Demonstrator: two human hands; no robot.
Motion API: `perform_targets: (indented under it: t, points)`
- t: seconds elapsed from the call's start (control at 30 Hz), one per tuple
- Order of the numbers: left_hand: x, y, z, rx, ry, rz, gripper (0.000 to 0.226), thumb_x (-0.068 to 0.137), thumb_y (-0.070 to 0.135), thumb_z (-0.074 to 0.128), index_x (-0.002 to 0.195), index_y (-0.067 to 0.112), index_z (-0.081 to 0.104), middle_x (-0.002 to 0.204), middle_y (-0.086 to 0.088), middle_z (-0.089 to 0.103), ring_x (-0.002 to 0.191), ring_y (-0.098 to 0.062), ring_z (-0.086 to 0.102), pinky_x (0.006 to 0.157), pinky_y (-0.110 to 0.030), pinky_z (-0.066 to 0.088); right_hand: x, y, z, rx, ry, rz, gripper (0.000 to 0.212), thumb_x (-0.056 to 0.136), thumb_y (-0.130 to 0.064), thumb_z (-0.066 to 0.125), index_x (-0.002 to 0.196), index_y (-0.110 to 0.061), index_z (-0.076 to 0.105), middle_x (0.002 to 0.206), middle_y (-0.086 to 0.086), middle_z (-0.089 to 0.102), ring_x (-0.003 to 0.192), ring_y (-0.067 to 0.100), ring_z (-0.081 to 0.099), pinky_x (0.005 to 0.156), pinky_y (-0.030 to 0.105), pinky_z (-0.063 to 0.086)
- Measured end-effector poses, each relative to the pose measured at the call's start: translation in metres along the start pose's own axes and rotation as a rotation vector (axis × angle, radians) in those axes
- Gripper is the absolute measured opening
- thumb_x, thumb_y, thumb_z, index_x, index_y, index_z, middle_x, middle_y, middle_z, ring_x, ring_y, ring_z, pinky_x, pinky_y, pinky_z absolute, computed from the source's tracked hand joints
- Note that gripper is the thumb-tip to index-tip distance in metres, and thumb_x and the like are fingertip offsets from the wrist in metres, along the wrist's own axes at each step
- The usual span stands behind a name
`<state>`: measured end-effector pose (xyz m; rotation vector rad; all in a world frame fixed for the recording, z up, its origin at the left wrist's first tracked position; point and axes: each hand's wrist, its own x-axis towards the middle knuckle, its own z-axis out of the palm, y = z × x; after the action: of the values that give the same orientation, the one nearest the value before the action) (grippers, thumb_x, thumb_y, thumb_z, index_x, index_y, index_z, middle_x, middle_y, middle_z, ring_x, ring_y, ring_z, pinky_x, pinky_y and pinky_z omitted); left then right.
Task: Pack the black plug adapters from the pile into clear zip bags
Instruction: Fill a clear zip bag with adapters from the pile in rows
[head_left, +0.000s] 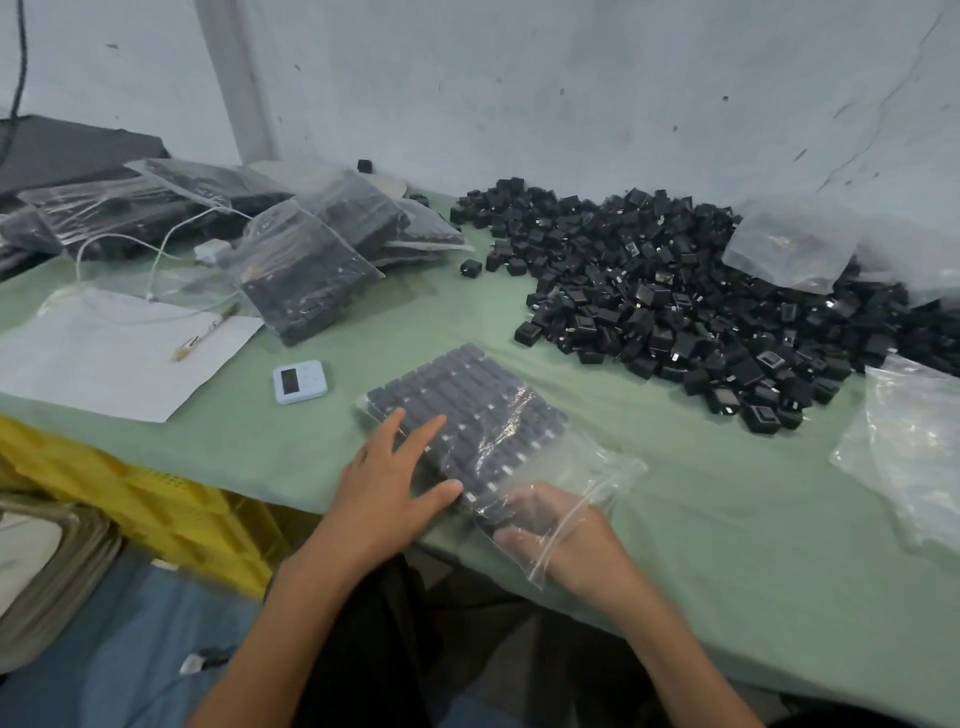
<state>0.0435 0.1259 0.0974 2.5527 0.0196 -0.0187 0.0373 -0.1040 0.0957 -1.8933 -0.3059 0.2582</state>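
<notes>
Green table (675, 519) bears adapter pile (675, 291), zip bags (306, 270), paper (114, 353), timer (300, 382)

Reaches forward from the bottom edge with both bare forearms, angled toward each other. Lays the left hand (392, 478) palm down, fingers straight and spread, thumb stretched out to the right, wrist nearly in line with the forearm. Sets the right hand (561, 535) knuckles up, just right of the left thumb, inside the mouth of a clear zip bag (602, 467). Bends the right fingers and thumb leftward. Cannot tell the grip through the blurring film.
</notes>
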Motion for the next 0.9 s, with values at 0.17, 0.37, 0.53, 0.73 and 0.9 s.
perform_targets:
  t: [0.17,0.37,0.53,0.73,0.9]
  points:
    - [0.007,-0.017,-0.002,-0.079,-0.061,0.059,0.069,0.082,0.061,0.069,0.145,0.052,0.040,0.165,0.017,0.008,0.147,-0.018,0.030,0.118,-0.037,0.031,0.007,0.000,0.009,-0.173,0.063,0.036,0.024,0.079,-0.021,0.083,0.090,-0.041,0.074,0.094,-0.013,0.070,0.086,-0.005,0.065,0.080,0.016,0.052]
    - [0.022,-0.018,0.007,-0.094,-0.001,0.108,0.068,0.083,0.062,0.067,0.145,0.050,0.041,0.165,0.018,0.008,0.145,-0.016,0.033,0.113,-0.035,0.034,0.026,0.002,0.000,-0.319,0.020,0.001,0.038,0.077,-0.031,0.084,0.076,-0.064,0.064,0.087,-0.034,0.064,0.082,-0.014,0.062,0.067,0.004,0.046]
    - [0.047,-0.009,0.009,-0.129,-0.013,0.122,0.069,0.085,0.058,0.069,0.147,0.046,0.042,0.167,0.014,0.008,0.147,-0.020,0.031,0.115,-0.035,0.031,0.044,0.007,-0.013,-0.353,0.045,-0.084,0.036,0.078,-0.034,0.082,0.080,-0.065,0.064,0.093,-0.028,0.067,0.086,-0.011,0.063,0.070,0.011,0.051]
    - [0.044,-0.005,0.016,-0.166,0.041,0.119,0.066,0.088,0.047,0.071,0.148,0.043,0.041,0.166,0.008,0.013,0.148,-0.016,0.029,0.117,-0.032,0.028,0.049,0.010,-0.020,-0.281,0.027,-0.243,0.046,0.085,-0.012,0.077,0.097,-0.056,0.072,0.092,-0.021,0.072,0.087,0.003,0.068,0.079,0.028,0.057]
    - [0.025,0.005,0.040,-0.209,0.107,0.137,0.052,0.093,0.039,0.067,0.142,0.037,0.049,0.166,0.007,0.012,0.145,-0.012,0.030,0.115,-0.027,0.027,0.053,0.013,-0.020,-0.286,-0.053,-0.272,0.013,0.089,-0.019,0.074,0.097,-0.027,0.079,0.076,-0.025,0.068,0.074,-0.005,0.064,0.068,0.014,0.045]
